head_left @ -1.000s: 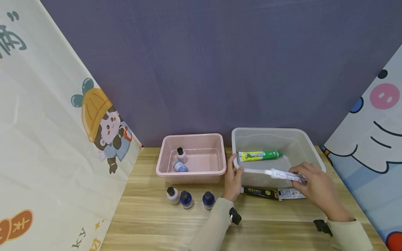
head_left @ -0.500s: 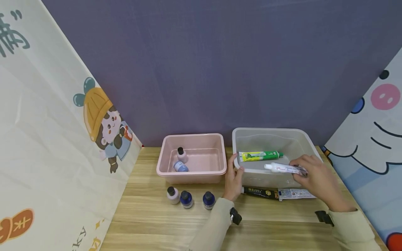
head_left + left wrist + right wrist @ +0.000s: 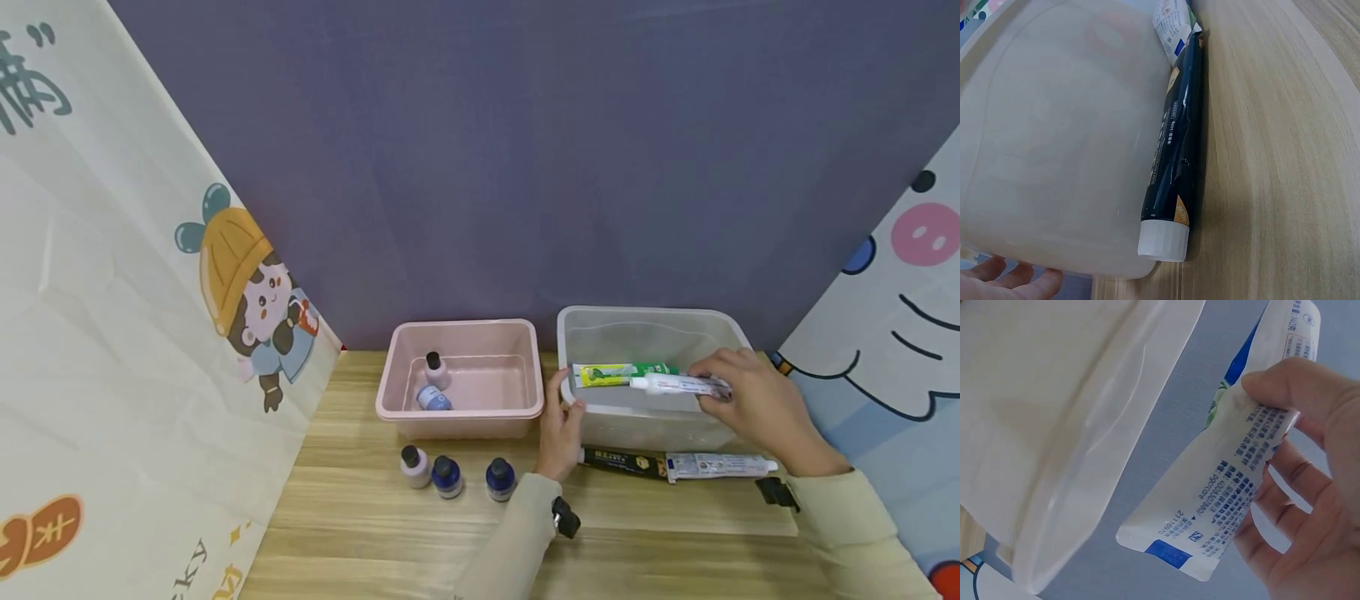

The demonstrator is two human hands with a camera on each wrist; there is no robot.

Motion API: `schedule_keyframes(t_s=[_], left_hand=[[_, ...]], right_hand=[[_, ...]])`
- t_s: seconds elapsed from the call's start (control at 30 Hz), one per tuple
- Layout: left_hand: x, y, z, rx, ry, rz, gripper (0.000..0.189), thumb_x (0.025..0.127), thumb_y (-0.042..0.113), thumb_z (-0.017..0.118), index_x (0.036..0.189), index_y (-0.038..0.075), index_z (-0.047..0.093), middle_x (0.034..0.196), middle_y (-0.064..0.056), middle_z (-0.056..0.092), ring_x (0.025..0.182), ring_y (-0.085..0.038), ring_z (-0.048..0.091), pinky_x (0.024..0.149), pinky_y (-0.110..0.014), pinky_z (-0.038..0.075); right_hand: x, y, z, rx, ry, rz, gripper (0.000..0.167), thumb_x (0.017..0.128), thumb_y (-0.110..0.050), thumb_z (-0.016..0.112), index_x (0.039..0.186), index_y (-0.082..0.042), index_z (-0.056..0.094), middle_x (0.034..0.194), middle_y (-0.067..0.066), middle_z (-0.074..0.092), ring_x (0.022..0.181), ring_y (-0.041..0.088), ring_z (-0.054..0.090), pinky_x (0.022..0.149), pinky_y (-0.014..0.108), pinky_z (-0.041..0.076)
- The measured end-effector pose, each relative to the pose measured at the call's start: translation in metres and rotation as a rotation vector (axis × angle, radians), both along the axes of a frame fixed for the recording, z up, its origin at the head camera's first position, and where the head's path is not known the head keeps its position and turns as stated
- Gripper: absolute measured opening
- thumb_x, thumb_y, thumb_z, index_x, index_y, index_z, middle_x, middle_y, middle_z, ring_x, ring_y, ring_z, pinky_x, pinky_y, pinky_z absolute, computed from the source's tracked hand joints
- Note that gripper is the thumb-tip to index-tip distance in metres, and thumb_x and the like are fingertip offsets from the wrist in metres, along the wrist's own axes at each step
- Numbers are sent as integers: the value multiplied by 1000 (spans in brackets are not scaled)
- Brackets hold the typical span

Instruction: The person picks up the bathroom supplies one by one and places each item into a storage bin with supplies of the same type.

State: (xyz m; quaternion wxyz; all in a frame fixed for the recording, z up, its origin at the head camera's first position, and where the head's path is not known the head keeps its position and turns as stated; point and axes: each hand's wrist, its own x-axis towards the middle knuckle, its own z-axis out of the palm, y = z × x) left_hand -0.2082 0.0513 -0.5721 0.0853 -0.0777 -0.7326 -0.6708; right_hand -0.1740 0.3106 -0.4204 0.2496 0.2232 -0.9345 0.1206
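Note:
My right hand (image 3: 753, 407) pinches a white toothpaste tube (image 3: 675, 384) by its flat end, thumb on one face and fingers on the other. Its capped end points left, above the pale translucent bin (image 3: 637, 429). Printed blue lettering covers the tube's back in the right wrist view. Inside the bin lies a yellow-and-green toothpaste tube (image 3: 603, 374), partly overlapped by the held one. My left hand (image 3: 560, 435) grips the bin at its front left corner. Along the bin's front wall lie a black toothpaste tube (image 3: 1175, 144) with a white cap and a white-and-blue toothpaste tube (image 3: 716, 465).
A pink bin (image 3: 459, 427) stands to the left, holding a pale pink bottle (image 3: 437, 372) and a blue bottle (image 3: 433, 398). On the wooden table (image 3: 375, 542) before it stand a pale pink bottle (image 3: 416, 468) and two dark blue bottles (image 3: 447, 478). A dark wall rises behind.
My right hand has moved up and away from me with the white tube, from over the bin's front rim to above its inside. My left hand keeps its place at the corner.

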Motion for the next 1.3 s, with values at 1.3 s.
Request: schedule_keyframes(t_s=[1.3], left_hand=[[-2, 1, 1, -4, -29, -7, 64, 95, 23, 59, 149, 48, 35, 152, 6, 51, 127, -21, 54, 110, -49, 44]], right_hand=[[-40, -1, 24, 55, -88, 21, 33, 72, -11, 88, 100, -19, 73, 102, 5, 73, 80, 20, 59, 53, 33, 42]])
